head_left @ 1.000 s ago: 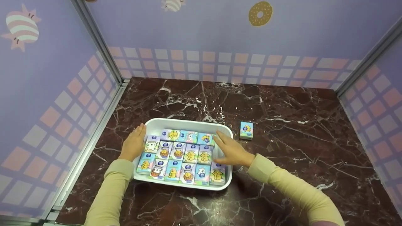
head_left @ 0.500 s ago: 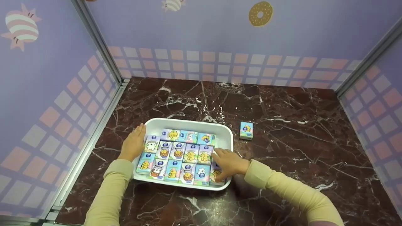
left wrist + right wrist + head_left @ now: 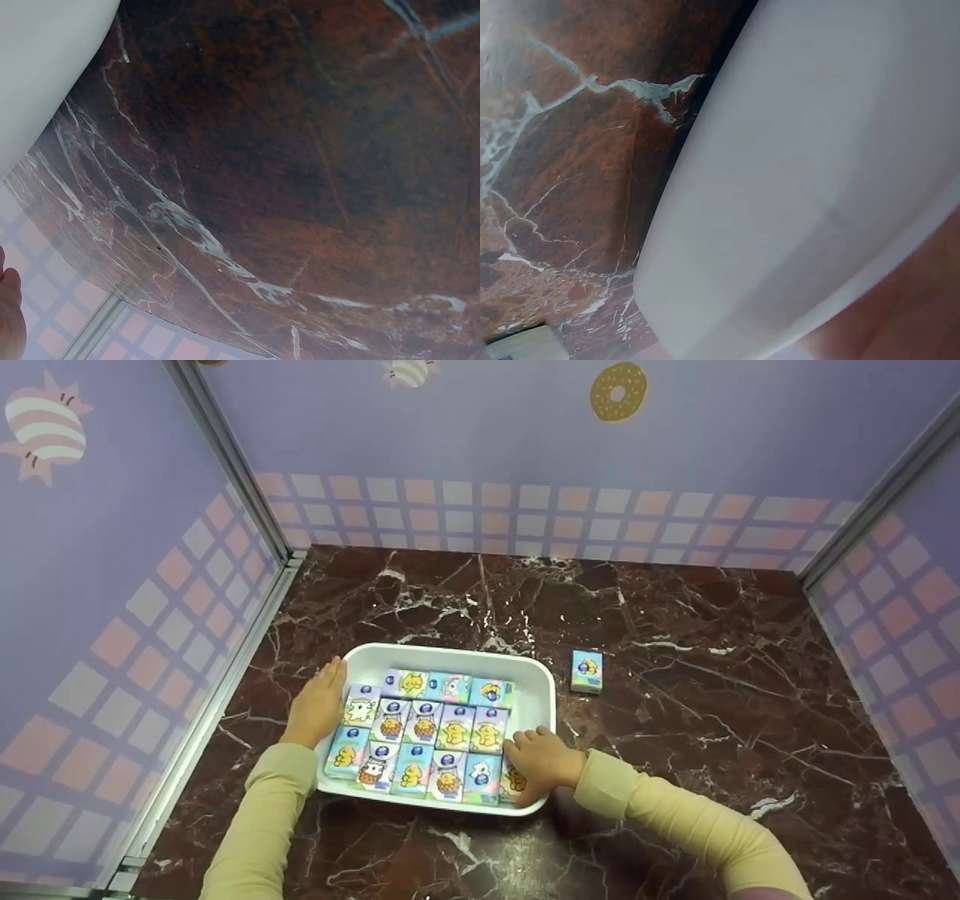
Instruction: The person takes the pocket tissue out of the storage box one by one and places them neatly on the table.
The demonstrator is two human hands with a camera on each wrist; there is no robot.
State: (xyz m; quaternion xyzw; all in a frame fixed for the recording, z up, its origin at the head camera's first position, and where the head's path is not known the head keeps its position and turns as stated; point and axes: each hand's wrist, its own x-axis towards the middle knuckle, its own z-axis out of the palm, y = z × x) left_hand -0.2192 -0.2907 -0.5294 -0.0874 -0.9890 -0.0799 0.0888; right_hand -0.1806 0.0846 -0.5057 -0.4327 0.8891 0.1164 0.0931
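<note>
A white rectangular tray (image 3: 442,654) stands on the dark marbled table and holds rows of small cartoon-printed tissue packs (image 3: 454,727). My left hand (image 3: 318,701) lies along the tray's left rim, its fingers straight. Inside the tray's front right corner, my right hand (image 3: 545,761) bends over a tissue pack (image 3: 514,782), fingers at its far end and thumb at its near end; the hand covers much of that pack. The right wrist view shows the tray's outer wall (image 3: 780,187) close up, with part of the palm (image 3: 907,300) over the rim.
One blue tissue pack (image 3: 586,672) lies on the table (image 3: 712,720) to the right of the tray. Purple printed panels (image 3: 450,420) enclose the table at the back and both sides, joined by metal corner posts (image 3: 232,457).
My right hand has come down from above the tray's right side toward its front right corner and closed over the pack there. The left hand stays at the rim.
</note>
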